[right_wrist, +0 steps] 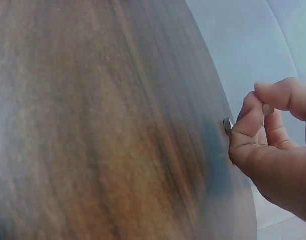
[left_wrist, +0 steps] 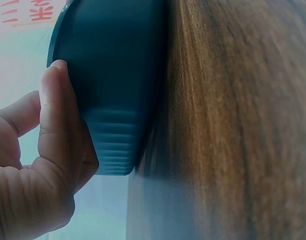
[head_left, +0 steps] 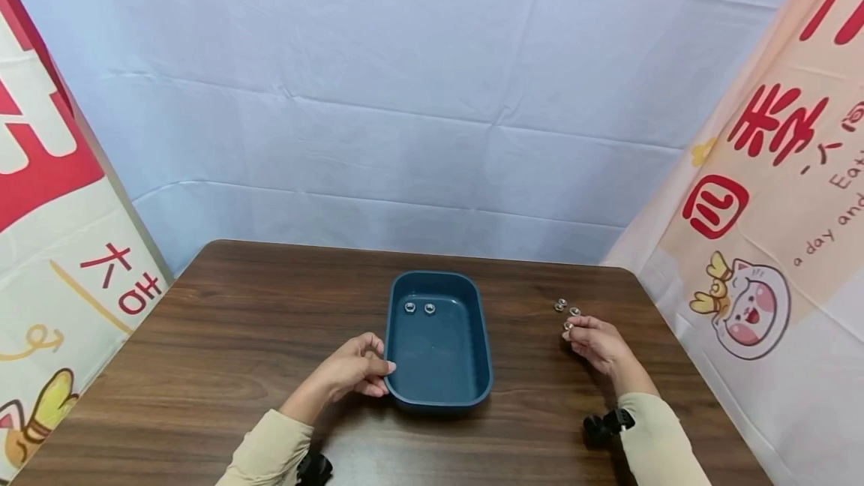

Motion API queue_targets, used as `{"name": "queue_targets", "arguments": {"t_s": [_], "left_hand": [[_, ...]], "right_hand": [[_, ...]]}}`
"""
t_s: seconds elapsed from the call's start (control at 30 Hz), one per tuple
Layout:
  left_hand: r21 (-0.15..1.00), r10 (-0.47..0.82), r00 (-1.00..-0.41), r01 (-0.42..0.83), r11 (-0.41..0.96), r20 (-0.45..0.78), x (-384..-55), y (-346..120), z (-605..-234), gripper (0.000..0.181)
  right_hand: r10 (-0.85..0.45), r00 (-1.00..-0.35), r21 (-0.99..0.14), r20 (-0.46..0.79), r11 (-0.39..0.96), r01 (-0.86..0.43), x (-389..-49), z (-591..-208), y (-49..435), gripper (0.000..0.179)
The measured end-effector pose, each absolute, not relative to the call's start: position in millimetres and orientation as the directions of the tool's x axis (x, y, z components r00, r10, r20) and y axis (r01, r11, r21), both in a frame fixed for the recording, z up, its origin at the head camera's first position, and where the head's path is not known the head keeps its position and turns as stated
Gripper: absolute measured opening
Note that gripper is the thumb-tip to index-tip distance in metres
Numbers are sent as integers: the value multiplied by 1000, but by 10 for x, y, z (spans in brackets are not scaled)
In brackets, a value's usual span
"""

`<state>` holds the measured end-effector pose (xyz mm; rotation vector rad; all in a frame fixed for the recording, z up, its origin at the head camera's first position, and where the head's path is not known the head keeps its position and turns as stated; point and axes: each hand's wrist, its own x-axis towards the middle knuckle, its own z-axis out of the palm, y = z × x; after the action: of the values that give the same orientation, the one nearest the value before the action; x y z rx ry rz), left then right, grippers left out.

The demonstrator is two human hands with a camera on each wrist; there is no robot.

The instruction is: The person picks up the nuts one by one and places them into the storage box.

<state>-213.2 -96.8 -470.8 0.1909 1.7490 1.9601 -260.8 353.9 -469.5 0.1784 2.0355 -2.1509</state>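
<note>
A dark blue rectangular tray [head_left: 439,402] lies on the table, two metal nuts [head_left: 430,309] in its far left part. My left hand [head_left: 355,367] grips the tray's left rim near its front corner, thumb over the edge and fingers against the outer wall. In the left wrist view, the fingers [left_wrist: 52,107] lie along the tray's ribbed side [left_wrist: 112,135]. To the right of the tray, my right hand [head_left: 599,343] pinches a nut [right_wrist: 267,109] between thumb and fingertips. Just beyond those fingertips, several more nuts [head_left: 574,311] sit close together on the wood.
The brown wooden table [head_left: 290,298] has rounded far corners. A pale cloth [head_left: 405,133] hangs behind it, and printed banners [head_left: 736,261] flank both sides. Dark wrist cameras [head_left: 607,426] are strapped at the sleeves.
</note>
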Motion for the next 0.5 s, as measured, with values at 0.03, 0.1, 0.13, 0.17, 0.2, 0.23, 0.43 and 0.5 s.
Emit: {"name": "queue_targets", "arguments": {"t_s": [0.03, 0.1, 0.13, 0.17, 0.2, 0.23, 0.43, 0.5], "left_hand": [[962, 452, -864, -270, -48, -220, -2135, -970, -4707, 34], [962, 453, -864, -270, -46, -221, -2136, -974, -4711, 34], [961, 452, -864, -271, -47, -222, -2133, -973, -4710, 34], [961, 453, -864, -271, -47, -221, -2129, -968, -4710, 34], [961, 454, -863, -273, -48, -222, -2125, -962, -4710, 34], [961, 454, -863, -273, -49, -222, -2119, -958, -4708, 35], [964, 447, -868, -263, -43, -216, -2105, -958, -4679, 34], [964, 446, -868, -262, -40, -217, -2112, -954, -4681, 33]], "right_hand": [[-41, -978, -977, -204, -49, 206, -2604, -4687, 3532, 20], [-36, -978, -977, -205, -50, 207, -2592, -4670, 3516, 21], [-34, -979, -978, -202, -44, 204, -2583, -4667, 3512, 20], [-34, -979, -978, -202, -38, 203, -2569, -4663, 3509, 20], [-29, -980, -979, -199, -28, 200, -2550, -4657, 3503, 20], [-24, -981, -981, -194, -17, 194, -2531, -4650, 3495, 19], [-1, -988, -987, -158, 34, 157, -2436, -4572, 3398, 16], [10, -987, -986, -160, 41, 160, -2413, -4546, 3369, 18]]}}
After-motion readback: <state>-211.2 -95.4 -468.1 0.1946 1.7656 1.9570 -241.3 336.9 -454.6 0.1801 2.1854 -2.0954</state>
